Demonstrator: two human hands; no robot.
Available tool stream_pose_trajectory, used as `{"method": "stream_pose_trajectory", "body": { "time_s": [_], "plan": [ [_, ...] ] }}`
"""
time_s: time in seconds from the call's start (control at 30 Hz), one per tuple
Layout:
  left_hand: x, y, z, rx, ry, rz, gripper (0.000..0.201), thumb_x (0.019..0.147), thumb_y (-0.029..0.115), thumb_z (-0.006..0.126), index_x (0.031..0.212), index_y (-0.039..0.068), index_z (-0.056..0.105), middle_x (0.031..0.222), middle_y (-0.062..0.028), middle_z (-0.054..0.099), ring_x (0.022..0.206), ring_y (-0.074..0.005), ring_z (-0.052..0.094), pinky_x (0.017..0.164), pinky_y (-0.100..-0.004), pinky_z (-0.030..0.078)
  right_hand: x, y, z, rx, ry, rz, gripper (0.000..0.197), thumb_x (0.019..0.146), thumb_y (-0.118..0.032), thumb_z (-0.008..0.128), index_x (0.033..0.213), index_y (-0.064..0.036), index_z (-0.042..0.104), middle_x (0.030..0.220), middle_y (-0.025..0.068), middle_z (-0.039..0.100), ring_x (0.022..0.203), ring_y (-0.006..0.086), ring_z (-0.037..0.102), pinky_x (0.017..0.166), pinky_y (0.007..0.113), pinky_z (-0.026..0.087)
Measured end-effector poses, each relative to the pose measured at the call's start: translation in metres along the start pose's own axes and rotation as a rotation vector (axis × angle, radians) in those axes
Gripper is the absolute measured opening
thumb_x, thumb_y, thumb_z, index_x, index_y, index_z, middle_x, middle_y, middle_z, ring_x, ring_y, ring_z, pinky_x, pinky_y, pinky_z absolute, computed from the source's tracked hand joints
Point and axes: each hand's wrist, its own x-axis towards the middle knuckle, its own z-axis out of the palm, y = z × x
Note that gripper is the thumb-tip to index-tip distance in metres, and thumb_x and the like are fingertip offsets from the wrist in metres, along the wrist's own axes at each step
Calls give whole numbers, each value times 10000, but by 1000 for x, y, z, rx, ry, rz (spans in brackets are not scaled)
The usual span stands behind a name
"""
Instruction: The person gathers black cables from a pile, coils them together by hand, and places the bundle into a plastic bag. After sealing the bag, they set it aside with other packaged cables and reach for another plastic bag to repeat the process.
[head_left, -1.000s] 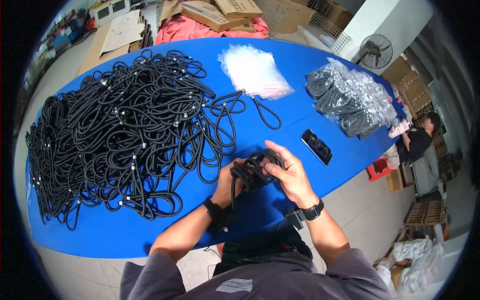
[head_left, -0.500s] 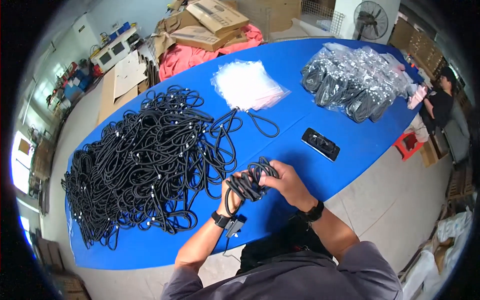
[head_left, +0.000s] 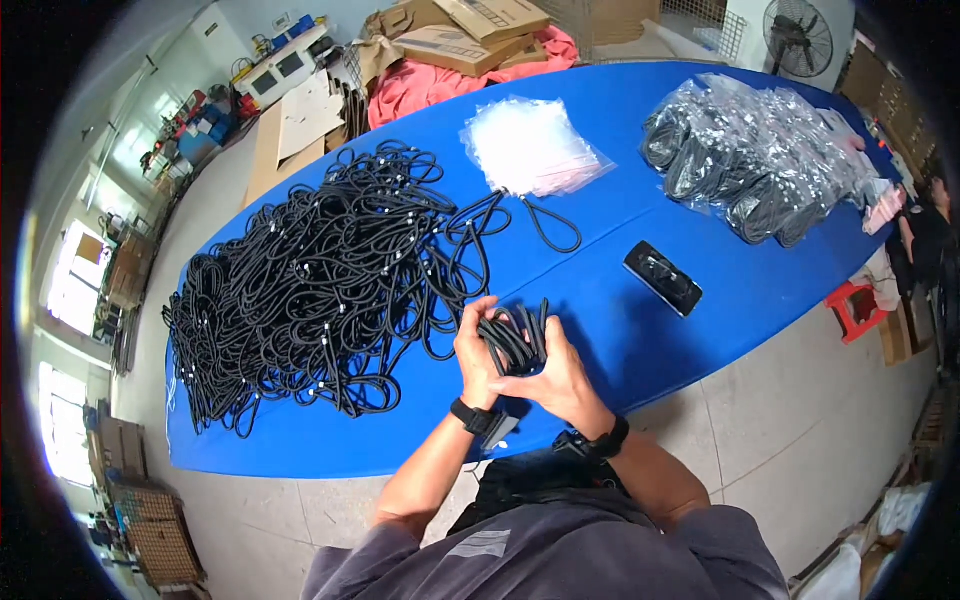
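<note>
Between my two hands is a bundle of coiled black cords (head_left: 515, 340), held above the near part of the blue table. My left hand (head_left: 474, 350) wraps the bundle's left side, fingers closed against it. My right hand (head_left: 560, 375) grips the other side, its thumb reaching across below the coils toward my left hand. To the left lies a large tangled heap of black cord loops (head_left: 310, 290) with small white bits on them. A separate cord loop (head_left: 555, 228) sits just beyond my hands, by a stack of clear plastic bags (head_left: 530, 145).
A black phone (head_left: 663, 278) lies right of my hands. Bagged black cords (head_left: 760, 160) are piled at the far right of the blue table (head_left: 600, 225). Beyond the edges are cardboard boxes (head_left: 470, 45), a red stool (head_left: 857, 310), a fan (head_left: 797, 38) and a person partly visible at right.
The hands have turned the cord bundle and drawn closer around it, the right thumb now lying below the coils. The whole view has shifted, moving the table contents rightward and slightly up.
</note>
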Motion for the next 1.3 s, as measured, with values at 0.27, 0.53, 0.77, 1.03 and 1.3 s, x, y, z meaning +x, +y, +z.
{"method": "stream_pose_trajectory", "body": {
  "time_s": [0.27,0.53,0.77,1.03,1.3],
  "plan": [
    [-17,-33,66,569,-128,170,371,927,2,594,1294,48,554,1068,-64,636,1022,-185,620,971,-350,512,-1,-9,-90,49,-16,151,725,701,-261,900,1232,7,485,1052,123,619,975,185,615,828,375,520],
    [-18,8,53,1075,-301,359,569,869,8,722,1385,0,483,1227,-122,643,1067,-194,626,936,-323,508,21,20,-56,192,190,67,586,780,-132,837,1220,1,473,995,65,629,935,135,611,784,329,530],
    [-57,37,3,639,-55,29,345,973,133,661,1275,-15,588,1107,-61,694,997,-132,623,886,-283,499,32,2,3,259,148,134,363,875,-39,751,1126,-34,488,1003,22,639,949,73,594,856,292,518],
    [-57,32,51,556,-130,-60,243,954,178,672,1144,28,683,1037,-21,705,926,-103,633,819,-273,499,19,30,-37,626,-236,57,314,934,-76,690,1193,-15,523,1083,31,626,1020,91,556,894,297,483],
    [-43,7,67,262,-166,-349,200,907,96,722,1091,18,707,1044,-41,724,908,-128,657,849,-296,512,11,7,-94,436,-405,-154,262,997,-177,629,1180,7,599,1067,6,632,980,90,540,857,293,469]
  ]
}}
